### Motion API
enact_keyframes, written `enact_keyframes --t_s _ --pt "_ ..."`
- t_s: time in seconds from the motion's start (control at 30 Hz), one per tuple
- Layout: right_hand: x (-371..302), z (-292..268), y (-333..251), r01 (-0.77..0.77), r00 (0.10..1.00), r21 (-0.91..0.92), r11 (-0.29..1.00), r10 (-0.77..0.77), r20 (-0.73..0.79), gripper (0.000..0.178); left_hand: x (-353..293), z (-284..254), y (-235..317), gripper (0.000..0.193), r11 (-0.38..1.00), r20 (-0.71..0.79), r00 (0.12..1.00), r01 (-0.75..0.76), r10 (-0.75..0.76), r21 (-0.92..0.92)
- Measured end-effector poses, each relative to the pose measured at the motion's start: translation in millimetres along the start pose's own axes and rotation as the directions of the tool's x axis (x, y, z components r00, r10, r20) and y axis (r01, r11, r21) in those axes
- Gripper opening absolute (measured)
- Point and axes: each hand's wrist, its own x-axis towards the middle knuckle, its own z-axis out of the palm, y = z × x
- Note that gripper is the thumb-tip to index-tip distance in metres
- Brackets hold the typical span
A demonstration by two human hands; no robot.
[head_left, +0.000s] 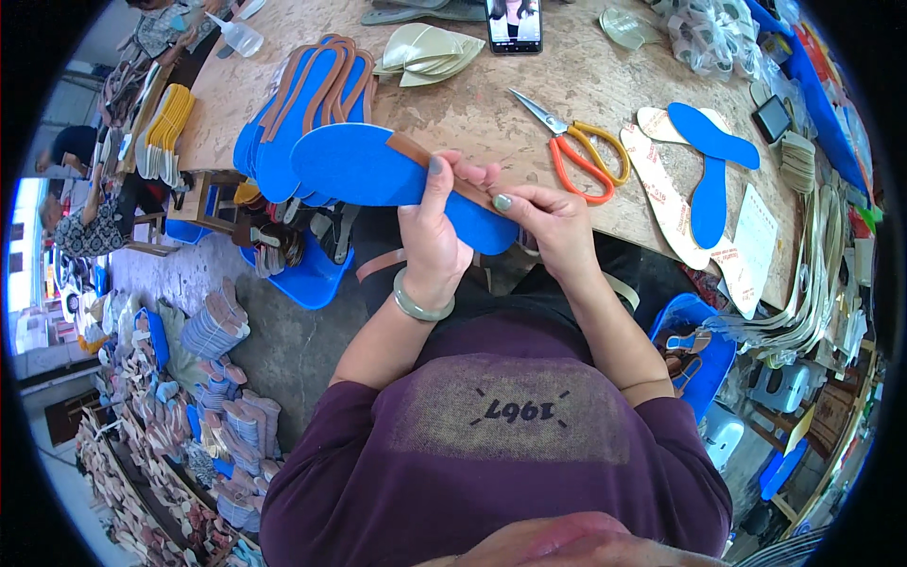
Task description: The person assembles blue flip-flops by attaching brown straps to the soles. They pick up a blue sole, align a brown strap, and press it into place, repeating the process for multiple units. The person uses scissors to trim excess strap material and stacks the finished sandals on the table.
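A blue shoe insole (354,168) is held up in front of me, just off the table's near edge. My left hand (435,231) is closed around its middle, with the thumb on the blue face. A brown strip (410,150) runs along the insole's far edge. My right hand (556,227) pinches the strip and the insole's edge near the right end, thumb on top. A loose brown tail (380,265) hangs below, beside my left wrist; where it joins is hidden. Left of the hands lies a stack of blue insoles (298,104) with brown edging.
Scissors (572,151) with orange and yellow handles lie on the wooden table (472,104). Beyond are pale curved pieces (425,55) and a phone (515,24). Blue and white insole shapes (709,189) lie to the right. Blue bins (316,283) stand below the table. People are at far left.
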Motion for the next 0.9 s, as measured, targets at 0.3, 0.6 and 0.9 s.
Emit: enact_keyframes --t_s 0.3,0.6,0.9 --pt "-17 9 -12 0.018 0.999 -0.107 0.994 -0.014 0.031 0.017 -7 5 16 0.026 0.998 0.121 0.991 -0.056 0.052 0.029" --pt "-10 -25 -44 0.254 0.966 -0.566 0.784 -0.233 0.111 0.013 -28 -23 23 0.029 0.502 0.308 0.859 -0.069 -0.410 0.862" --pt "11 -2 -50 0.555 0.831 -0.628 0.545 -0.406 0.382 0.015 33 18 66 0.026 -0.172 0.418 0.660 -0.638 -0.625 0.751"
